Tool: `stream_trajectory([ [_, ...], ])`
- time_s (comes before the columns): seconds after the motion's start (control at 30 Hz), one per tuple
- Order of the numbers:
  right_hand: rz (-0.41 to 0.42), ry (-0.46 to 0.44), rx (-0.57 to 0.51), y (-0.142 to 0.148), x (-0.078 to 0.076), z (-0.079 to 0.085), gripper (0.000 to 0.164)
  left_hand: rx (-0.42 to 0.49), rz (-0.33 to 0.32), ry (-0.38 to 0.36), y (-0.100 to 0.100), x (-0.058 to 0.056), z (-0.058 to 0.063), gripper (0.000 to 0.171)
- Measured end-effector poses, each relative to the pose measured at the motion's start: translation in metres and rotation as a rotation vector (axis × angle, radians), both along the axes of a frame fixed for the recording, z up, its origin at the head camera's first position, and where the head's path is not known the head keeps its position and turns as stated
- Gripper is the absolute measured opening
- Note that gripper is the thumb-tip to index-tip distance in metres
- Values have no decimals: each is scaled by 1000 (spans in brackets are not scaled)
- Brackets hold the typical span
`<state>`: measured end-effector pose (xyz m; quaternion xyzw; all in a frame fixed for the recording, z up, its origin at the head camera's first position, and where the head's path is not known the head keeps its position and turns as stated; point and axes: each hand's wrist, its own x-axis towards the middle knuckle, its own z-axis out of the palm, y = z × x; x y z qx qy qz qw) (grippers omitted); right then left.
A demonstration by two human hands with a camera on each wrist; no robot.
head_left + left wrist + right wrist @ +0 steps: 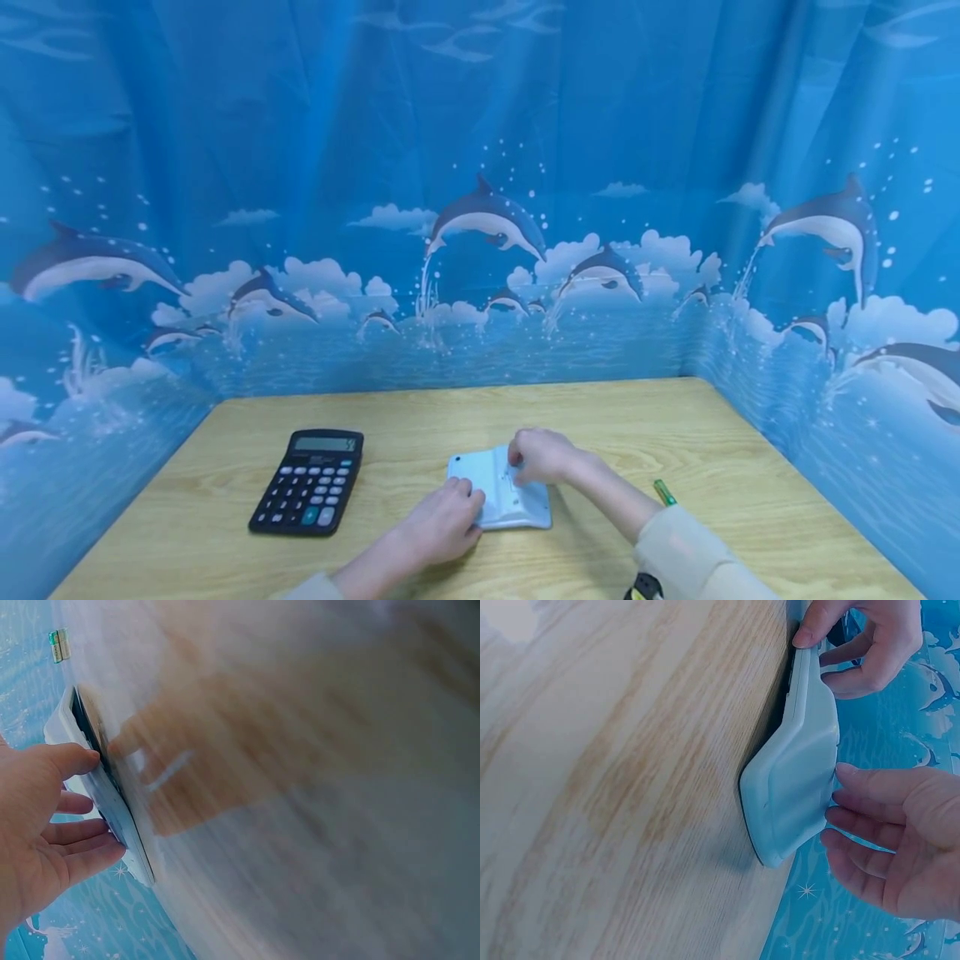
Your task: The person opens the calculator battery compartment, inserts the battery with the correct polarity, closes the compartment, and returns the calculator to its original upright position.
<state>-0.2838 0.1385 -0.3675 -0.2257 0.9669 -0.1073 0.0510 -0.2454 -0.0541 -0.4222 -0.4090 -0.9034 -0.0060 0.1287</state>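
A light blue calculator (pixel 483 471) lies face down on the wooden table, its raised back upward. My left hand (pixel 444 521) holds its near left side, the thumb at the edge and the fingers over the back. In the left wrist view, the same hand (pixel 45 817) spans the calculator's side (pixel 112 802). My right hand (pixel 543 456) touches the back near the small cover area on the right half. The right wrist view has that hand (pixel 900 832) with fairly straight fingers, tips against the pale blue casing (pixel 795 780).
A black calculator (pixel 307 483) lies face up to the left, its display lit with digits. Green batteries (pixel 663 492) lie at the right, two of them (pixel 58 645) visible in the left wrist view. A black and yellow object (pixel 645 587) is partly hidden by the right sleeve. Dolphin-print curtains surround the table.
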Motion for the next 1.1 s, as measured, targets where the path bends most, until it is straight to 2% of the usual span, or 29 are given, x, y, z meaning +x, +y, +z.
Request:
stream_trajectory([
  [0.27,-14,-49,-38,2,-1,-6,26,-8,6,-22,0,2,0,22],
  [0.43,-9,-44,-46,3,-2,-7,26,-12,11,-49,0,2,2,22],
  [1.1,-21,-78,-78,1,-4,-5,23,10,1,-12,0,0,1,19],
])
